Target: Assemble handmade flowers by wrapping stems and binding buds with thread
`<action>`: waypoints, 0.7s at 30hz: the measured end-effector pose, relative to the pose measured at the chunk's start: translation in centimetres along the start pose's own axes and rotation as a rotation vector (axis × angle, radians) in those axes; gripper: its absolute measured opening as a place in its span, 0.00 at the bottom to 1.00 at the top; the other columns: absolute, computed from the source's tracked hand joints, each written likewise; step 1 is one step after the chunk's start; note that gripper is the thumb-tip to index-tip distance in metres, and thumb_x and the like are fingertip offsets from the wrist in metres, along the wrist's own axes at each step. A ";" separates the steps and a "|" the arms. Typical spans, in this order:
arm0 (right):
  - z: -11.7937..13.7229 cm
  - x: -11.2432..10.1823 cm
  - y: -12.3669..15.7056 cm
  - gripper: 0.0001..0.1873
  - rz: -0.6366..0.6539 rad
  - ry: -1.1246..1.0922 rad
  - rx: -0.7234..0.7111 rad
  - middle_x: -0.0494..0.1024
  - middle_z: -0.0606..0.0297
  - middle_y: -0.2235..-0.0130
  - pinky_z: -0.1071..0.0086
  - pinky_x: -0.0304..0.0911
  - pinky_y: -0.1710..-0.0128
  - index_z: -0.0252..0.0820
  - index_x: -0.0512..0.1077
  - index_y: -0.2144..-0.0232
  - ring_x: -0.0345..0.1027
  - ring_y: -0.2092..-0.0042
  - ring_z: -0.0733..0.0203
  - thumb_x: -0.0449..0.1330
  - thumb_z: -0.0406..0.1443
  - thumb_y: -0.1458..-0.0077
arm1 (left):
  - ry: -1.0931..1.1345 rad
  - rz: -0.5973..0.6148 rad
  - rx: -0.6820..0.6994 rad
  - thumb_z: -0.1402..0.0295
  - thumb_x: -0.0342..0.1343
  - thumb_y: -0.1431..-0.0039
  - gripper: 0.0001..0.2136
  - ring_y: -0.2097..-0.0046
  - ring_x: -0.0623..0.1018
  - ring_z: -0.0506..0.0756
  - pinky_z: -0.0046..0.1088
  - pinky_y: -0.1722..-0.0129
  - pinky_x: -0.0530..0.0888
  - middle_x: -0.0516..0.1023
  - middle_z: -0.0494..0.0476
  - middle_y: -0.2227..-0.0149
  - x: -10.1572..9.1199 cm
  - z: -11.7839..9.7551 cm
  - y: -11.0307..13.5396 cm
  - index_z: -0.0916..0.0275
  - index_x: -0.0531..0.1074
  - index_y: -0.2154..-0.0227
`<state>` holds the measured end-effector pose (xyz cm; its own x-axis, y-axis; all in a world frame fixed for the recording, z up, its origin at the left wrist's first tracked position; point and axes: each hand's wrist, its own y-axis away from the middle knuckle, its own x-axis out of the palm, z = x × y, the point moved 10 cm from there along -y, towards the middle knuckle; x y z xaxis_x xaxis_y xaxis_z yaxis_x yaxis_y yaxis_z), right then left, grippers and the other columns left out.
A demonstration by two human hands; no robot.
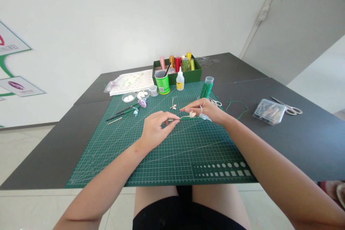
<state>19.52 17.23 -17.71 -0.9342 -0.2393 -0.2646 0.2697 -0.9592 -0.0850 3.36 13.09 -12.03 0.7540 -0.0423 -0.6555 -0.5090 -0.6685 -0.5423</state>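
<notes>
My left hand (156, 127) pinches one end of a thin wire stem (176, 119) just above the green cutting mat (167, 151). My right hand (203, 109) pinches the other end, where a small pale petal piece (192, 114) sits on the wire. A pale blue ribbon or tape strip (205, 116) loops round a finger of my right hand. A second small petal piece on a wire (174, 106) lies on the mat just beyond my hands. Both hands are closed in a pinch.
Finished purple flower with green stems (134, 107) lies at left. Small dishes (129, 97), a green can (162, 82), a glue bottle (180, 80), a green box of bead tubes (178, 68), a green tube (207, 87), scissors (288, 107) and a clear case (268, 111) are around.
</notes>
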 end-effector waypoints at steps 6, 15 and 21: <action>-0.4 0.8 -0.1 0.27 0.080 -0.010 -0.010 0.81 0.59 0.72 0.71 0.59 0.74 0.34 0.84 0.62 0.67 0.72 0.63 0.69 0.53 0.51 | 0.116 -0.004 -0.106 0.66 0.62 0.39 0.09 0.67 0.79 0.52 0.30 0.60 0.76 0.85 0.53 0.65 0.2 1.5 0.1 0.55 0.81 0.57; 1.4 1.8 0.1 0.28 0.197 0.064 -0.208 0.85 0.53 0.62 0.62 0.70 0.59 0.37 0.84 0.63 0.78 0.58 0.49 0.66 0.57 0.49 | 0.191 0.014 -0.176 0.64 0.63 0.40 0.10 0.65 0.81 0.54 0.31 0.60 0.76 0.85 0.54 0.64 0.6 2.2 0.0 0.55 0.82 0.57; 0.1 0.6 -0.2 0.23 0.006 0.113 -0.092 0.86 0.55 0.65 0.67 0.68 0.68 0.36 0.84 0.57 0.77 0.65 0.56 0.65 0.49 0.45 | 0.438 0.171 -0.295 0.63 0.64 0.42 0.13 0.66 0.82 0.54 0.27 0.66 0.73 0.85 0.55 0.67 2.9 2.8 0.3 0.60 0.79 0.56</action>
<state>18.89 17.23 -17.73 -0.9016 -0.2218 -0.3714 0.3007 -0.9386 -0.1693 4.22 14.86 -15.60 0.8050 -0.4313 -0.4074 -0.5489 -0.8020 -0.2355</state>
